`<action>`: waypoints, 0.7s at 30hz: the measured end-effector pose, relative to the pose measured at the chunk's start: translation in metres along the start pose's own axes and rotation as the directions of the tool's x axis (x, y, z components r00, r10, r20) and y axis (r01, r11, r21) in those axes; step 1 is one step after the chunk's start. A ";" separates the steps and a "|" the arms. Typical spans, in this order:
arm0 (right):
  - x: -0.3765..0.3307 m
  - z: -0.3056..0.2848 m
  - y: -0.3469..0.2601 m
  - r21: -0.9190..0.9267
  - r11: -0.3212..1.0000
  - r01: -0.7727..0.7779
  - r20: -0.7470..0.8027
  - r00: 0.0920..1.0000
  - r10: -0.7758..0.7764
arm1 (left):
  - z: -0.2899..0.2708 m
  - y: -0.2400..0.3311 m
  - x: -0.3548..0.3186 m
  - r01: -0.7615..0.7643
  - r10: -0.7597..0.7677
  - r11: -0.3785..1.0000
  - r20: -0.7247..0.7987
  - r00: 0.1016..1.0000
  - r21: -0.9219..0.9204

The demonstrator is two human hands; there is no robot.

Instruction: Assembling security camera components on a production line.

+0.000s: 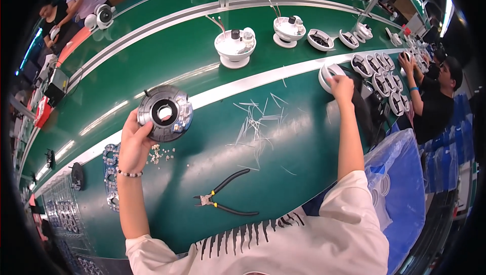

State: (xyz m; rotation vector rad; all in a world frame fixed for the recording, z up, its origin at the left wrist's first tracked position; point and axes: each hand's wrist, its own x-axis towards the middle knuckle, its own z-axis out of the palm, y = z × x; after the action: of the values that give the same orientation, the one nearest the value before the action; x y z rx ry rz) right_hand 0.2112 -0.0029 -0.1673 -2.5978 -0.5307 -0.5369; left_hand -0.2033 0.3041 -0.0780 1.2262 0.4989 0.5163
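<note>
My left hand [132, 146] holds up a round black plastic housing [158, 96], its thumb near the central hole. A curved circuit board sits on the housing's right side. Out to the right, my right hand [342, 88] has its fingers closed on the rim of a white ring-shaped shell [324, 76] near the bench's metal strip. Below my left hand lie small pale connectors [161, 154] in a loose pile. Between my arms, diagonal cutters [215, 197] with black handles lie spread on the green mat, near scattered thin white strips [255, 120].
White bowl-shaped assemblies [235, 47] with wires stand on the conveyor [187, 70] ahead. Several white shells with black insides [382, 83] are grouped at right, near a co-worker [440, 92]. Blue circuit boards [110, 173] lie at left. A plastic-lined blue bin [405, 173] stands at lower right.
</note>
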 end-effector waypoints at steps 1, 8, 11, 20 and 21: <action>0.004 -0.004 0.005 -0.043 0.999 0.022 -0.086 0.996 -0.026 | 0.004 -0.002 0.004 0.001 -0.001 1.000 0.003 1.000 -0.005; -0.109 -0.105 -0.106 0.173 0.945 0.276 -0.235 0.944 -0.233 | 0.021 -0.034 0.018 -0.116 0.107 0.986 -0.083 0.991 -0.119; -0.172 -0.095 -0.125 0.281 0.925 0.257 -0.013 0.964 -0.264 | 0.026 -0.046 0.021 -0.168 0.158 0.971 -0.071 0.985 -0.171; -0.194 -0.065 -0.120 0.202 0.948 0.245 0.206 0.936 -0.286 | 0.025 -0.065 0.021 -0.335 0.334 0.942 -0.036 0.942 -0.027; -0.186 -0.072 -0.121 0.139 0.895 0.424 0.082 0.896 -0.437 | 0.024 -0.067 0.021 -0.355 0.354 0.935 -0.028 0.935 -0.020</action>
State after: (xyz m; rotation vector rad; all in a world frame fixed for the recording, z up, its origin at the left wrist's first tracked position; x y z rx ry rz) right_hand -0.0204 0.0119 -0.1503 -2.4078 -1.1586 -0.4798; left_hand -0.1656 0.2823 -0.1384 1.2942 0.2884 0.8423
